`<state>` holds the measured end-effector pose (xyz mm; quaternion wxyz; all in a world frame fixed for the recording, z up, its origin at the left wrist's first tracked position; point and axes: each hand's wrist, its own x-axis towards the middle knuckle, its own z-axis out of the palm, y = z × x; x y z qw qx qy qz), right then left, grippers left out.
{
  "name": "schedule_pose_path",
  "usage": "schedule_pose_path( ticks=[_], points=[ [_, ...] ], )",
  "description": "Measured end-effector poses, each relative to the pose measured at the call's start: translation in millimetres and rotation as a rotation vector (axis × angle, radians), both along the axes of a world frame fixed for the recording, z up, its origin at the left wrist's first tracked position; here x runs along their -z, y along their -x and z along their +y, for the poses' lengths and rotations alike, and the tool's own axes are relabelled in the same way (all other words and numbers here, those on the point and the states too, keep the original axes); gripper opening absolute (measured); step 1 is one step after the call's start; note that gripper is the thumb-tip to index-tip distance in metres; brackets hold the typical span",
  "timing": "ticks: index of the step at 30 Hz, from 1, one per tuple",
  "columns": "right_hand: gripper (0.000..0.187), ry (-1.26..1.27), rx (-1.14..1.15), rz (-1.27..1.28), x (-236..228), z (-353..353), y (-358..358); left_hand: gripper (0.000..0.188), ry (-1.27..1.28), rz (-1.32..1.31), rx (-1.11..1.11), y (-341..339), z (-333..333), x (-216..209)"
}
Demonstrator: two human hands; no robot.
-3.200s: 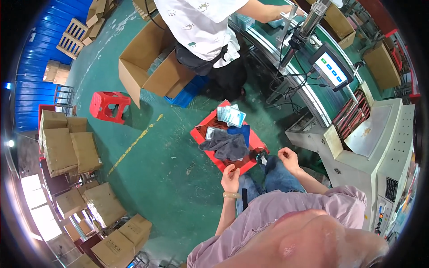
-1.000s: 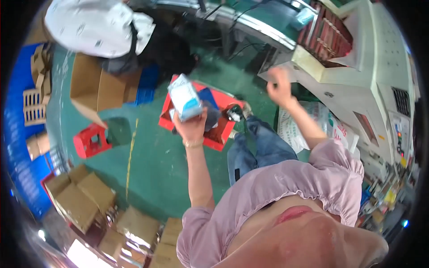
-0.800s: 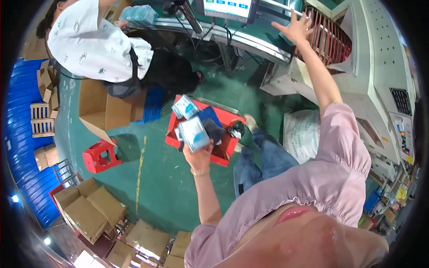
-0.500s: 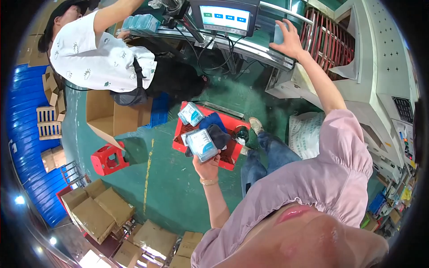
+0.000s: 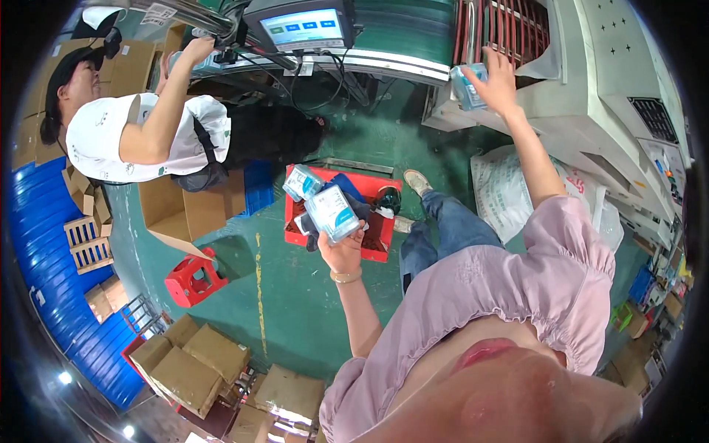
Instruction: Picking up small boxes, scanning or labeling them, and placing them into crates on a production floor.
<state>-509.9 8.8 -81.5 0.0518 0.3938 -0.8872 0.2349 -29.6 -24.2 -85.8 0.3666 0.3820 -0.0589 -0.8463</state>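
Note:
My left hand [image 5: 342, 253] is closed around the lower end of a clear plastic pack [image 5: 331, 213] with a white and blue label, held above the red crate. It looks thick, perhaps several packs stacked; I cannot tell. At the upper right, my right hand [image 5: 500, 85] grips another clear and blue pack [image 5: 470, 87] between thumb and fingers, at the end of the green conveyor [image 5: 406, 33]. Beneath my left hand, the red crate [image 5: 378, 249] holds a further clear pack [image 5: 301, 183], dark blue cloth and a dark round object [image 5: 388, 198].
Across at the left, a co-worker [image 5: 148, 140] in a white shirt reaches toward the conveyor. A screen [image 5: 303, 29] stands over its near rail. A white machine [image 5: 583, 111] with red rollers is at the right. A red stool [image 5: 193, 282], open carton [image 5: 199, 203] and stacked cartons [image 5: 199, 369] stand left.
My right hand has closed on a pack and brought it off the conveyor's end toward me. The co-worker's raised arm has come down. My left hand still holds its pack.

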Motion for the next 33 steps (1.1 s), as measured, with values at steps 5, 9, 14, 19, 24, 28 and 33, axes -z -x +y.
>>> schedule_pose_path(
  ticks=[5, 9, 14, 19, 24, 28, 33],
  points=[
    [0.089, -0.649, 0.037, 0.035, -16, -12, -21, 0.056, 0.052, 0.144, 0.065, 19, -2, -7],
    [0.08, -0.355, 0.024, -0.252, -11, 7, -5, 0.056, 0.042, 0.225, 0.082, 36, -1, -23],
    [0.082, 0.155, -0.369, -0.2, -5, 39, -9, 0.055, 0.02, 0.122, 0.083, 44, 8, -44],
    [0.088, 0.115, -0.503, -0.082, 5, 41, 1, 0.051, 0.085, -0.107, -0.022, 63, 11, -64],
    [0.082, 0.13, -0.385, 0.177, -26, 33, -30, 0.062, -0.011, 0.21, 0.035, 48, 6, -69],
    [0.056, 0.353, -0.402, 0.073, -20, 35, -82, 0.063, -0.006, 0.203, -0.005, 39, 11, -76],
    [0.042, 0.134, -0.819, -0.483, 20, 45, -175, 0.074, 0.525, -0.413, -0.118, 31, 30, -58]
  ],
)
